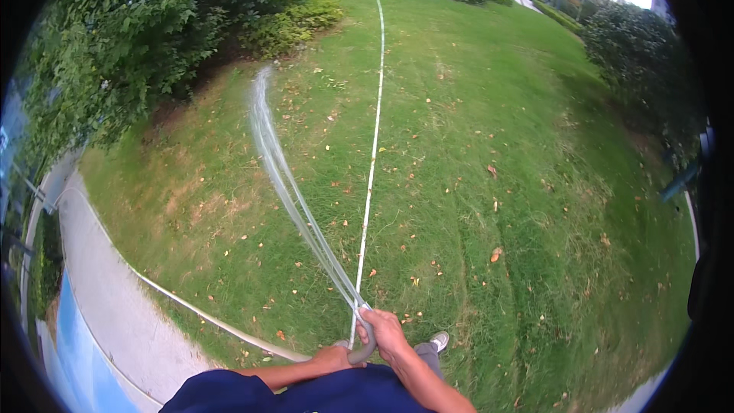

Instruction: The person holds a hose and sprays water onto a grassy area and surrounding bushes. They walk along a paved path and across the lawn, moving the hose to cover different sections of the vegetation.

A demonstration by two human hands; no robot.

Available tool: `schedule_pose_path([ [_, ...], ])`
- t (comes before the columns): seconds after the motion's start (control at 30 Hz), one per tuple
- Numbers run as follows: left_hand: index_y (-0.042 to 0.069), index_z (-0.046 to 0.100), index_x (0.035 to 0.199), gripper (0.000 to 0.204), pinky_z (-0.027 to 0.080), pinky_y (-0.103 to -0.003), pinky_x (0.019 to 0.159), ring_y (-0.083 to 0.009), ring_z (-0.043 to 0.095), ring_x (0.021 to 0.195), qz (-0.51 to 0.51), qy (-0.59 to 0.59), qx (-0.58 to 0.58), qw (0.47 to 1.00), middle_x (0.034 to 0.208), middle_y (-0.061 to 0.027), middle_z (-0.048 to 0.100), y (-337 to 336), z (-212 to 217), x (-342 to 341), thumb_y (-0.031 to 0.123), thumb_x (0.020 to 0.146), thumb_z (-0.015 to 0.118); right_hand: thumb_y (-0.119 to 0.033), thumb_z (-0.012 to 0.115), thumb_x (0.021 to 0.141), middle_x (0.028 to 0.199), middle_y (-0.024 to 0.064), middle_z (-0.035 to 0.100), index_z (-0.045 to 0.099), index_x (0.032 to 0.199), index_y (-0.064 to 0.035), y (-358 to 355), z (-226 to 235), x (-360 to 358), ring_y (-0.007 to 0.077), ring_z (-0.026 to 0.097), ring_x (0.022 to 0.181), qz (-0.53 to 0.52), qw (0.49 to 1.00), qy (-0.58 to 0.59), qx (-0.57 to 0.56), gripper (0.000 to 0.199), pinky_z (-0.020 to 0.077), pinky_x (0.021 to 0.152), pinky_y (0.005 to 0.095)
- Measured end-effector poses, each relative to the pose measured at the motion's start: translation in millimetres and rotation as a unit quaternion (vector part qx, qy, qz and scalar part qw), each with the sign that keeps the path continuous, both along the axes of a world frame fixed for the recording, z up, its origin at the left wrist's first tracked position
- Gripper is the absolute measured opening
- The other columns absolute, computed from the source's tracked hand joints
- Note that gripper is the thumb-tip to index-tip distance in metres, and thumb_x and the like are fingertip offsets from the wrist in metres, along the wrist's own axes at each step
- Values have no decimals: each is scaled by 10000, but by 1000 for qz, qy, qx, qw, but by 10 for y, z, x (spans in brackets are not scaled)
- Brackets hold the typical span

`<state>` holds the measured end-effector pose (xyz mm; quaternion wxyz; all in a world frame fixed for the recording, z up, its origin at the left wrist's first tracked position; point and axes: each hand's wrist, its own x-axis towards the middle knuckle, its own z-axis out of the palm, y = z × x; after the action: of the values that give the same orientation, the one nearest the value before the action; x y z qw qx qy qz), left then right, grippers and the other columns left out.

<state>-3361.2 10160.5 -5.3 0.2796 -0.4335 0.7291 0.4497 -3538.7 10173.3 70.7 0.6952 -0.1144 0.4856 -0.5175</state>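
A pale grey hose [365,353] bends in a loop in front of my body. My right hand [385,332] is closed round it near its open end, with the thumb up by the mouth. From there a stream of water [284,176] shoots forward and left over the grass, split into strands. Lower and to the left, my left hand [330,359] is wrapped round the hose, its fingers partly hidden. Beyond that hand, a pale length, which looks like the same hose, trails left towards the path.
A long thin white line [372,160], possibly a pipe or strip, runs up the lawn [474,130], scattered with dry leaves. Leafy bushes [122,46] stand at the far left, dark shrubs [638,53] at the right. A paved path [115,275] curves along the left. My shoe [440,340] rests on grass.
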Motion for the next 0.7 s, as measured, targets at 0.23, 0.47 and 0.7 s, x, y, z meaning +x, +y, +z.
schedule_pose_path([
  [0.23,144,707,974,529,499,-435,774,-356,648,872,66,2,-72,995,865,-190,675,73,590,-1606,617,766,595,-209,547,932,620,45,554,584,842,0,-169,134,-1548,112,502,490,104,994,-12,-43,230,406,440,238],
  [0.47,137,707,991,533,494,-428,806,-356,647,891,121,-5,-102,987,920,-184,678,25,749,-2845,606,752,620,-239,541,927,594,35,532,579,815,-11,-335,388,-2762,109,456,474,118,992,-9,-54,258,367,449,242],
  [0.7,178,705,1052,516,494,-423,807,-354,647,895,78,32,-57,995,948,-179,681,-645,487,-4110,589,747,639,-216,542,927,578,69,544,565,812,8,-847,153,-4056,144,501,478,65,997,-16,-38,253,407,452,261],
])
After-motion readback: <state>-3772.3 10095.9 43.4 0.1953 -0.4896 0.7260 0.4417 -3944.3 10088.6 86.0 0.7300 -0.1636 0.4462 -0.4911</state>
